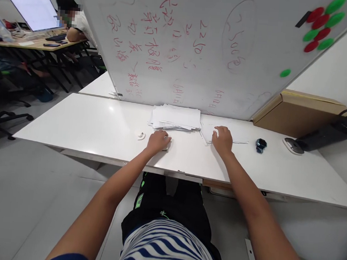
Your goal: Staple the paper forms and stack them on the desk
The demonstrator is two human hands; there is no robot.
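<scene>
My left hand (158, 142) rests near the front of the white desk (101, 128), its fingers curled over a small object that they mostly hide. Only a thin edge of that object shows beneath the palm. My right hand (223, 142) lies on some white sheets of paper (237, 136), thumb and fingers apart and pointing left. Between and behind both hands sits an uneven stack of white paper (177, 117), against the foot of the whiteboard. Left of my left hand is a small curved white object (141, 136).
A whiteboard (180, 46) with red writing and round magnets rises behind the desk. To the right are a dark watch-like object (260, 145), a black cylindrical device (332, 132) and a cardboard box (298, 111). Another person (76, 24) sits by a monitor (34, 13) at far left.
</scene>
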